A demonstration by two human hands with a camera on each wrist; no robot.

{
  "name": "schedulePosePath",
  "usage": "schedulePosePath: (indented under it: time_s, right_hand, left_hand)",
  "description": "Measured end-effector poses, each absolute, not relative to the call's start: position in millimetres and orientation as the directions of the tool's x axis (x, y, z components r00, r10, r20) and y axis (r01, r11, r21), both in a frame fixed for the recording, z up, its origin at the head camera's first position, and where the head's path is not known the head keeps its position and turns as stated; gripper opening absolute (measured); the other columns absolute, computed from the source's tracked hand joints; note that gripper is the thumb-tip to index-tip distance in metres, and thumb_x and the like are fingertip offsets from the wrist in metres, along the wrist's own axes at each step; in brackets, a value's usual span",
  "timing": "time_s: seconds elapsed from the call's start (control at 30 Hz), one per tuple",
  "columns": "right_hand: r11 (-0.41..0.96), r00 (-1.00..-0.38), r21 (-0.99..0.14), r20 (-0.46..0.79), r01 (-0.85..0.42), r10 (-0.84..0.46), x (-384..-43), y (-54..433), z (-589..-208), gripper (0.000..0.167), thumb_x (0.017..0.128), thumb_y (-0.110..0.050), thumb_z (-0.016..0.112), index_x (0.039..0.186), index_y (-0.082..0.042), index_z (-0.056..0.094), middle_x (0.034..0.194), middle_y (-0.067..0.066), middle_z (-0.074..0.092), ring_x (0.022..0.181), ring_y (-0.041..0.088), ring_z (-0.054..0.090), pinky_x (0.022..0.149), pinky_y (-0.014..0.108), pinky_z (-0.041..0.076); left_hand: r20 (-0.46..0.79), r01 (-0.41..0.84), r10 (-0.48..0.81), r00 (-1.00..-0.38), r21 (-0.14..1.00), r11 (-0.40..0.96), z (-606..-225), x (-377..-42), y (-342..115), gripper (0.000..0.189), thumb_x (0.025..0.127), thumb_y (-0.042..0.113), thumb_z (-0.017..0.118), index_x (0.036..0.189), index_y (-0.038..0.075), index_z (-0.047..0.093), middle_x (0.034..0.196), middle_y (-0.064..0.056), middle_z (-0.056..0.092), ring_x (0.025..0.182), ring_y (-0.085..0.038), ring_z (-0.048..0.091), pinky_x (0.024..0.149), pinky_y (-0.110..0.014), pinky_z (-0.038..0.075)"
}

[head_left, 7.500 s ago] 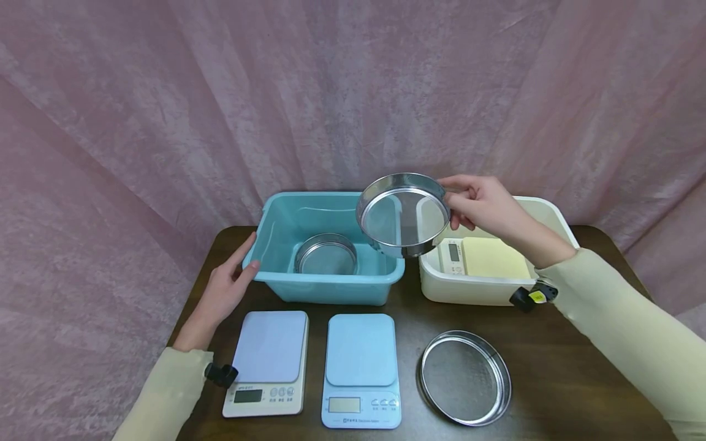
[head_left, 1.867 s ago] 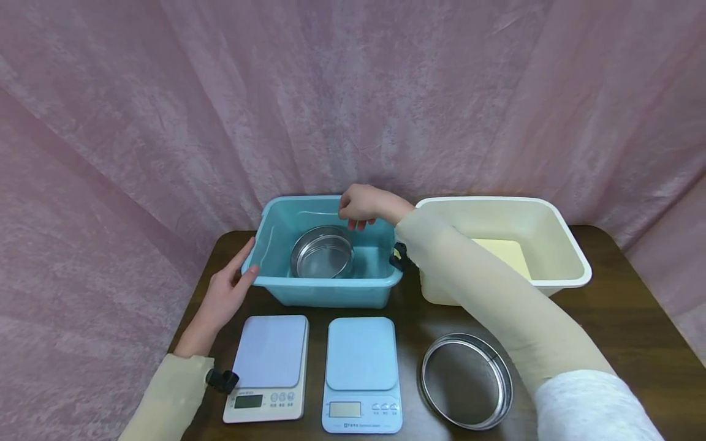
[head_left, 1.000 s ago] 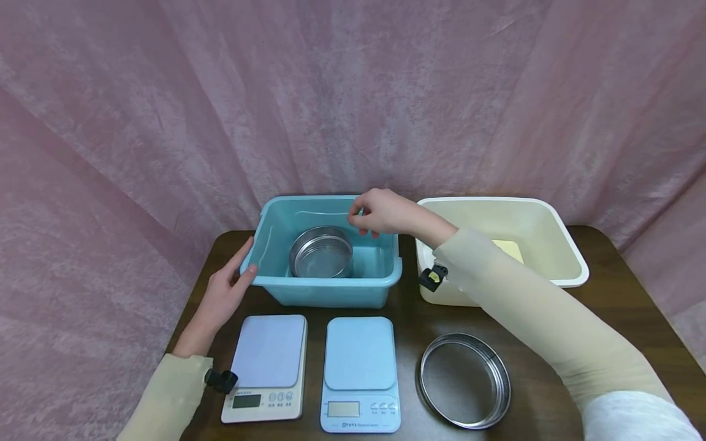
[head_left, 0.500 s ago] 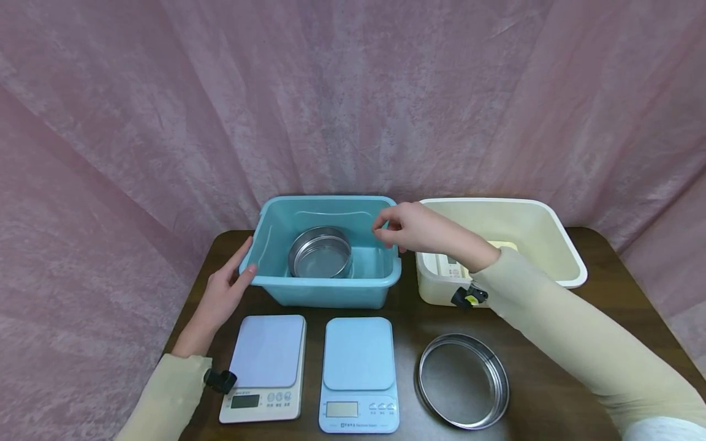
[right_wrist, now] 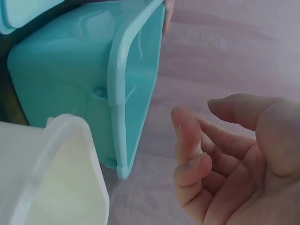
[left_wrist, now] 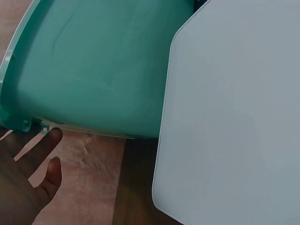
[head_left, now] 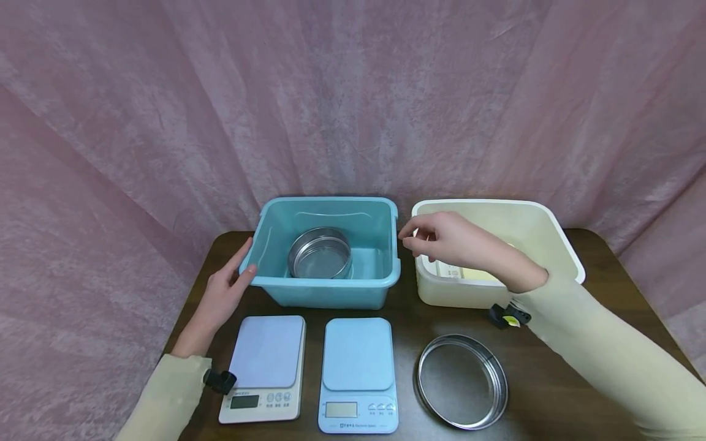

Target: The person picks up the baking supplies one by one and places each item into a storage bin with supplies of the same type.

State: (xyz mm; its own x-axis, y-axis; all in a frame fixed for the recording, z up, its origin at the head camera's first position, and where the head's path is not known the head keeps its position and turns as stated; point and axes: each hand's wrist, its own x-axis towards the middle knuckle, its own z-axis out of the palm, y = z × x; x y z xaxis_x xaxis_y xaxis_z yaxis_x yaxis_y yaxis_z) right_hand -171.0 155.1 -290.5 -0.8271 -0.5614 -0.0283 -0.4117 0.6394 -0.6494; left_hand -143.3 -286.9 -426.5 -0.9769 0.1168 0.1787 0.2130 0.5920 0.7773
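Note:
My left hand (head_left: 223,286) rests with extended fingers against the left rim of the blue plastic basin (head_left: 325,294); in the left wrist view its fingertips are at the rim's underside. Inside the basin lies a round metal sieve (head_left: 320,252), its wall standing tall, as if stacked on another. My right hand (head_left: 449,242) hovers over the left end of the cream basin (head_left: 463,294), holding nothing. Its fingers (right_wrist: 190,140) are loosely bent, with the thumb apart from them, in the right wrist view. Partly hidden under that hand, a cream kitchen scale (head_left: 449,270) lies in the cream basin.
In front of the basins stand a white kitchen scale with a lilac plate (head_left: 268,352) and a light blue kitchen scale (head_left: 358,355). Another round sieve (head_left: 462,381) lies at front right on the dark wooden table (head_left: 557,380). A pink curtain (head_left: 353,98) hangs behind.
A sieve held earlier by my right hand now lies in the blue basin. That hand has since drawn back rightward, from over the blue basin to the cream one. My left hand stays put.

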Motion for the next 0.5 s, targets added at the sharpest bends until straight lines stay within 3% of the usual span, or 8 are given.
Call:
schedulePosePath:
  time_s: [0.5]
  right_hand:
    - [0.686,-0.87,-0.585,0.07,-0.433,-0.489,-126.5,197.2,-292.0,0.018,0.101,-0.015,0.064,0.114,-0.014,0.076,0.078,-0.005,0.067,0.068,0.011,0.057,0.065,0.027,0.049]
  left_hand:
    - [0.182,0.217,0.119,-0.976,0.778,0.589,-425.6,-143.1,-286.4,0.062,0.111,0.029,0.053,0.167,0.023,0.028,0.161,-0.023,0.041,0.137,-0.047,0.049,0.104,-0.068,0.045]
